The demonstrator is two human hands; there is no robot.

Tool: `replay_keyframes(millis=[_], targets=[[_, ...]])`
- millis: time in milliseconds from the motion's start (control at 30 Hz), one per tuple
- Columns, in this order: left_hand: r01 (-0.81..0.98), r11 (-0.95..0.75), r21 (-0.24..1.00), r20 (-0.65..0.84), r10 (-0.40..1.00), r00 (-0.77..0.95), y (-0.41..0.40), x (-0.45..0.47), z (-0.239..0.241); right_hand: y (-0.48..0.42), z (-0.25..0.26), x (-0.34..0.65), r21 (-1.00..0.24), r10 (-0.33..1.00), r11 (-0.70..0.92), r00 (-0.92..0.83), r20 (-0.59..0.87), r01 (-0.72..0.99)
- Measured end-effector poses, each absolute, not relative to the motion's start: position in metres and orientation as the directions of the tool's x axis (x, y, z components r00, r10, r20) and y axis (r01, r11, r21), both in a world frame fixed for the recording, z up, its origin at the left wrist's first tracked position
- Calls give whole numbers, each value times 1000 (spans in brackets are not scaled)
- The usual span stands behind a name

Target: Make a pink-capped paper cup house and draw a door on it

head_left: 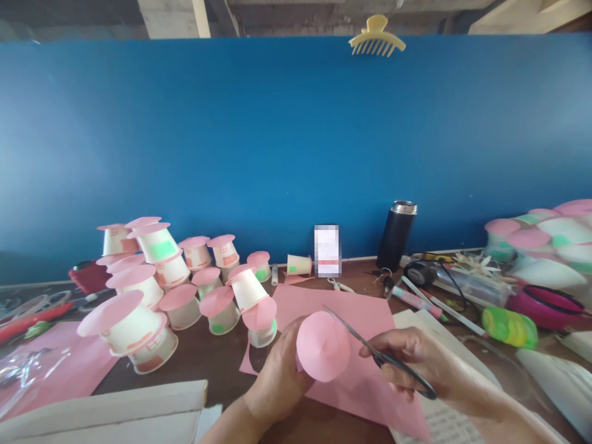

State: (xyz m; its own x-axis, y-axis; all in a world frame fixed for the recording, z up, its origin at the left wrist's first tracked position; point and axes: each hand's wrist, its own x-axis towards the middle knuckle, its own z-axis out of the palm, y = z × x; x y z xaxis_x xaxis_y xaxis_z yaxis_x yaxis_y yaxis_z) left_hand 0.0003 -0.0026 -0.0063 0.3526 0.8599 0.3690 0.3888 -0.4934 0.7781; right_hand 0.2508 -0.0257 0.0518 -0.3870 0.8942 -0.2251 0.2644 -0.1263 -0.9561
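My left hand [282,364] is closed around the side of a shallow pink paper cone [322,346], its round top facing me. Whatever lies beneath the cone is hidden. My right hand [411,357] grips a pair of dark-handled scissors [345,322], fingers in the handle loops. Their blades point up and left, alongside the cone's upper right edge. Below both hands lies a large pink paper sheet [361,394]. To the left stand several white paper cups [250,291] topped with pink paper discs, some stacked, with green or pink patches.
A black flask [398,234] stands against the blue partition [277,135]. Pliers [341,285], pens and a green-yellow bottle [509,327] lie rightward. More pink-topped cups [564,234] are piled far right. A white cardboard piece [115,407] is at front left; printed paper [457,416] at front right.
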Motion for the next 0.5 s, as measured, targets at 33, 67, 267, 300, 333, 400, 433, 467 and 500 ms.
replay_keyframes(millis=[33, 67, 267, 300, 333, 400, 433, 467, 500], targets=[[392, -491, 778, 366, 861, 353, -2, 0, -7, -26, 52, 251, -957, 894, -127, -389, -225, 261], [395, -489, 778, 362, 862, 354, -2, 0, -8, -26, 51, 252, -957, 893, -130, -390, -226, 258], [389, -495, 777, 365, 857, 364, -2, -1, -9, -26, 50, 254, -959, 886, -154, -396, -242, 240], [387, -497, 776, 365, 856, 366, -2, -1, -9, -26, 50, 254, -960, 885, -163, -397, -245, 229], [385, -499, 776, 366, 854, 369, -2, -1, -9, -26, 50, 254, -961, 883, -172, -398, -247, 215], [382, -500, 777, 367, 854, 369, -2, -1, -9, -25, 51, 254, -964, 880, -185, -404, -249, 191], [381, -502, 777, 370, 852, 370, -2, -1, -8, -25, 51, 254, -965, 879, -189, -407, -249, 183], [380, -503, 776, 371, 852, 370, -2, -1, -8, -25, 51, 254, -966, 879, -188, -408, -247, 180], [380, -504, 776, 372, 852, 369, -2, -2, -9, -25, 51, 254, -965, 878, -188, -410, -248, 181]])
